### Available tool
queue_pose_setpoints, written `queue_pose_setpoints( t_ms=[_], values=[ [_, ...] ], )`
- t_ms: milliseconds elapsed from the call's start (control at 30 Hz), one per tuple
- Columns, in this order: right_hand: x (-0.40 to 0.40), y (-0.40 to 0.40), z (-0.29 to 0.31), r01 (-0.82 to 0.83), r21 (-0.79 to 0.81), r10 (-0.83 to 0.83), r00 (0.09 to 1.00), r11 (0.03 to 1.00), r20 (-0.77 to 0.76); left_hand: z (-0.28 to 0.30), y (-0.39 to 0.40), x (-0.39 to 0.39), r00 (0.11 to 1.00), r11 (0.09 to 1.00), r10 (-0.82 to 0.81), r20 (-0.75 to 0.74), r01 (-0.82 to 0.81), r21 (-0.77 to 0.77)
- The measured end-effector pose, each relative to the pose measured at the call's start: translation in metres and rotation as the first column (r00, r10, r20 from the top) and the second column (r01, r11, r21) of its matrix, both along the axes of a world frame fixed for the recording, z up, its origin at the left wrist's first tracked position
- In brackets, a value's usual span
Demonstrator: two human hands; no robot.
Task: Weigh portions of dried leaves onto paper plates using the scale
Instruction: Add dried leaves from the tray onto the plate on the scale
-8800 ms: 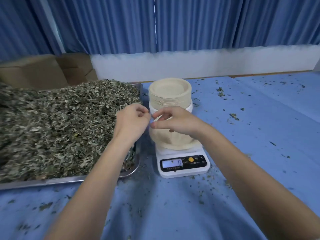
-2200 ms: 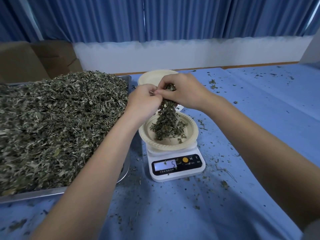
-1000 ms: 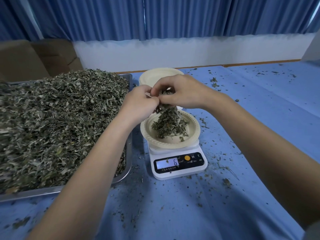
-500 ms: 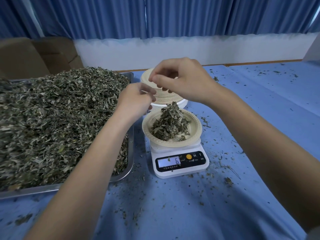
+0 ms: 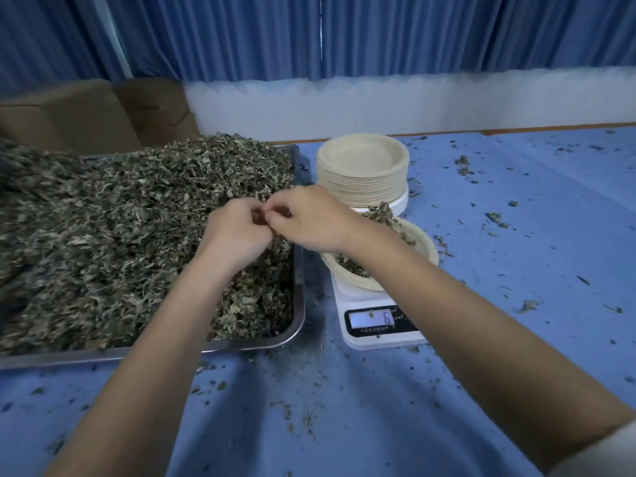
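A white digital scale [image 5: 378, 325] stands on the blue table, its display reading 6. On it sits a paper plate [image 5: 425, 247] with a mound of dried leaves [image 5: 385, 216], partly hidden by my right forearm. A steel tray [image 5: 298, 301] heaped with dried leaves [image 5: 113, 228] lies to the left. My left hand [image 5: 237, 235] and my right hand [image 5: 309, 220] meet over the tray's right side, fingers curled with fingertips together. What they pinch is too small to make out.
A tall stack of paper plates [image 5: 363, 173] stands behind the scale. Leaf crumbs [image 5: 495, 218] are scattered over the blue tablecloth. Brown cardboard boxes [image 5: 86, 115] sit behind the tray, with blue curtains and a white wall strip at the back.
Both hands have moved left from above the plate on the scale to over the tray's leaf heap. The leaf mound stays on the plate and the display still reads 6.
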State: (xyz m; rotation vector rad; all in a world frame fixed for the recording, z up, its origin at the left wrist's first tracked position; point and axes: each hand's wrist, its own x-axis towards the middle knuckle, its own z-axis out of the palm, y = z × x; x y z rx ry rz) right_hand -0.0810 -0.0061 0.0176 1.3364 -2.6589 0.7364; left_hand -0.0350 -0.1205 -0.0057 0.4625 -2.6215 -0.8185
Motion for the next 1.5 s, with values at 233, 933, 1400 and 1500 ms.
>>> queue_pose_setpoints(
  t_ms=[233, 933, 1400, 1500],
  values=[
    [0.033, -0.042, -0.034, 0.077, 0.372, -0.07, 0.997, 0.925, -0.032, -0.019, -0.025, 0.02, 0.994, 0.991, 0.044, 0.103, -0.03, -0.13],
    [0.019, 0.027, -0.014, 0.109, 0.009, -0.109, 0.994, 0.994, 0.0, -0.005, 0.032, 0.003, 0.985, 0.999, -0.019, -0.172, 0.013, -0.032],
    [-0.027, 0.147, -0.046, 0.499, -0.02, -0.489, 0.856, 0.867, 0.168, -0.037, 0.088, -0.037, 0.993, 0.982, -0.082, 0.089, 0.066, 0.175],
    [-0.025, 0.15, -0.055, 0.522, -0.005, -0.501, 0.823, 0.853, 0.268, -0.045, 0.095, -0.036, 0.994, 0.966, -0.054, 0.092, 0.029, 0.255]
  ],
)
